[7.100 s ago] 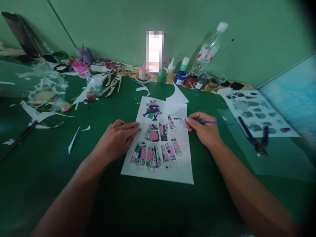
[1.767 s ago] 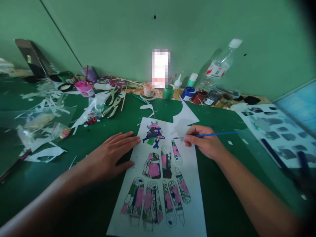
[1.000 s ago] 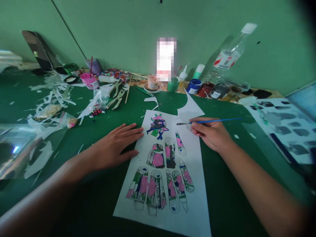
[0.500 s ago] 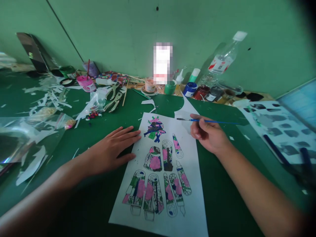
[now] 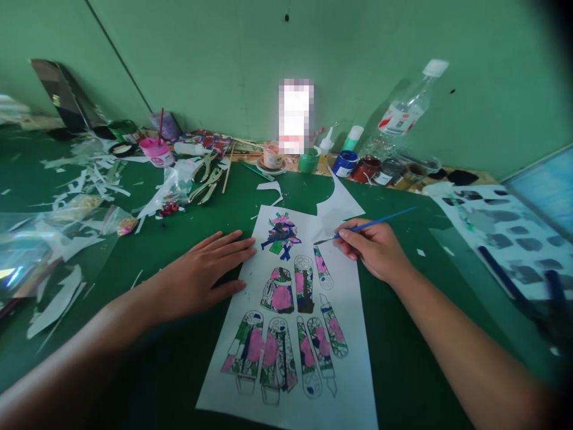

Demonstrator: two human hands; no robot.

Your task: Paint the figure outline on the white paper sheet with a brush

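Note:
On the green table lies a white sheet of paper with several outlined shapes, partly painted pink, green, dark blue and black. My left hand rests flat at its left edge, fingers stretched out and holding nothing. Between the fingers of my right hand is a thin blue paintbrush, its dark bristles pointing left. The tip is at the top of a narrow painted shape; whether it touches the paper I cannot tell. A cut paper scrap lies just behind the sheet.
Along the wall stand open paint jars, among them blue, green and pink, and a tilted plastic bottle. Pliers, bead bags and paper scraps lie left. A printed sheet lies right.
My right hand has moved the paintbrush down and slightly left, tilting its tip down to the narrow shape. My left hand has stayed in place.

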